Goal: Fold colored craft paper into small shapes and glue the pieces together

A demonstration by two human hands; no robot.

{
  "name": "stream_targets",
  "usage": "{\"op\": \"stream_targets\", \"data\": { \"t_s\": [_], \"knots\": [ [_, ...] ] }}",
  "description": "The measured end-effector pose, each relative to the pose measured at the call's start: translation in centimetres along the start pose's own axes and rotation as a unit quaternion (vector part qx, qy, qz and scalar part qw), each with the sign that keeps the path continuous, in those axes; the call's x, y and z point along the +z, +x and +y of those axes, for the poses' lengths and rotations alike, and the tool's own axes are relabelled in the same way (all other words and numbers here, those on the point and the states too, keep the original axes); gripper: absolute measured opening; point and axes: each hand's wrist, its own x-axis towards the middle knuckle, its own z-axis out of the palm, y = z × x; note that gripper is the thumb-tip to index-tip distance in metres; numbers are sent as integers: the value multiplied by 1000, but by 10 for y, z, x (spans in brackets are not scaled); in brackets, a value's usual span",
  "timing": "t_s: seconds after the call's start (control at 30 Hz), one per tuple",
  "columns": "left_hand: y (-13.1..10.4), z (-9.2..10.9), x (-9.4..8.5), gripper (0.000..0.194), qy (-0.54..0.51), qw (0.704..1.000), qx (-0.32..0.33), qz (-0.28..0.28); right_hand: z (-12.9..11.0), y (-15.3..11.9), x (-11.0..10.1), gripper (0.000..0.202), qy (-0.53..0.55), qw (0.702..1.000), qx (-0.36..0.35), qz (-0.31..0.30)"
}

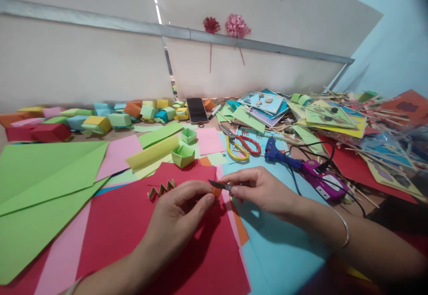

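Note:
My left hand (182, 214) pinches a small piece of orange paper (217, 192) between thumb and fingers, just above a large red sheet (120, 228). In my right hand (265, 191) is a craft knife (219, 184), its dark blade pointing left across the top of the orange paper. Whether the blade touches the paper I cannot tell. A zigzag-folded yellowish strip (162, 189) lies beside my left hand. Beyond it stand two small green paper boxes (183, 155). Under my right arm spreads a light blue sheet (277, 228).
Scissors (241, 147) with red and yellow handles, a blue glue gun (281, 154) and a purple power socket (324, 181) with black cable lie to the right. Farther back are a phone (197, 110), several folded paper blocks (96, 124) and piled cards (262, 102). Green sheets (43, 174) cover the left.

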Motion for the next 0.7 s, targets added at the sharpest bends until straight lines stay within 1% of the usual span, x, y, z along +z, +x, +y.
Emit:
{"op": "stream_targets", "data": {
  "t_s": [0.2, 0.37, 0.57, 0.7],
  "knots": [
    [2, -1, 1, 20, -15, 999, -28, -12, 3, 0, 0, 31, -52, 998, -35, 15],
    [4, 1, 1, 19, -14, 1000, -8, 8, 8, 0, -1, 32, -93, 991, -89, 26],
    [2, -3, 2, 19, -51, 998, -30, 9, 14, 0, 0, 29, -147, 975, -159, 45],
    [2, -2, 2, 18, -72, 996, -52, 6, 16, -2, 2, 33, -197, 955, -208, 77]
  ]
}}
